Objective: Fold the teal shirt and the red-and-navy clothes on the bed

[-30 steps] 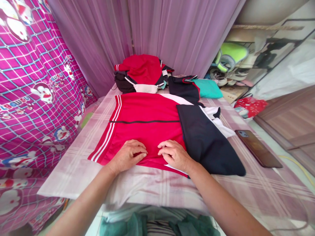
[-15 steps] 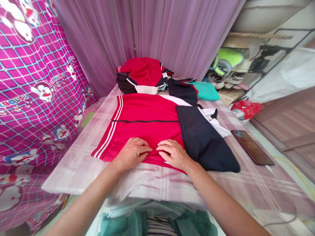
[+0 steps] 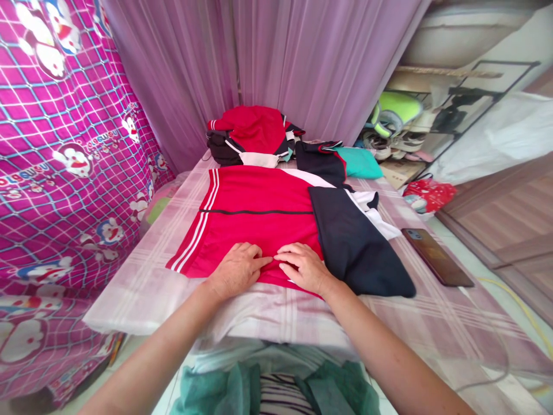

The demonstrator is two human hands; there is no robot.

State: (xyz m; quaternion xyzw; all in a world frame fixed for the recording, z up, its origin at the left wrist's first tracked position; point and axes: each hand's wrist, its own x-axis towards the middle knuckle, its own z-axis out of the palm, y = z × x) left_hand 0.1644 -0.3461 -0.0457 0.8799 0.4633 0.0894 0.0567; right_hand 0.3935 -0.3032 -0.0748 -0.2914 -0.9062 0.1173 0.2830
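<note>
A red track jacket (image 3: 259, 190) lies spread in front of me, with white stripes along its hem at the left and a dark zip line across it. Its dark navy sleeve (image 3: 358, 242) is folded over at the right. My left hand (image 3: 242, 265) rests on the jacket's near part, fingers lying on the cloth. Close beside it, my right hand (image 3: 302, 266) also lies on the red fabric, thumb apart from the fingers. The fingertips of both hands almost meet. Neither hand visibly grips the cloth.
A heap of red and dark clothes (image 3: 254, 132) sits at the back, beside folded navy clothing (image 3: 319, 161) and a teal cloth (image 3: 358, 162). A phone (image 3: 436, 257) lies at right on the checked tablecloth (image 3: 142, 288). Curtains and a shoe shelf surround the table.
My left hand has slid slightly right, closer to my right hand. The camera view has shifted a little. The jacket lies as before.
</note>
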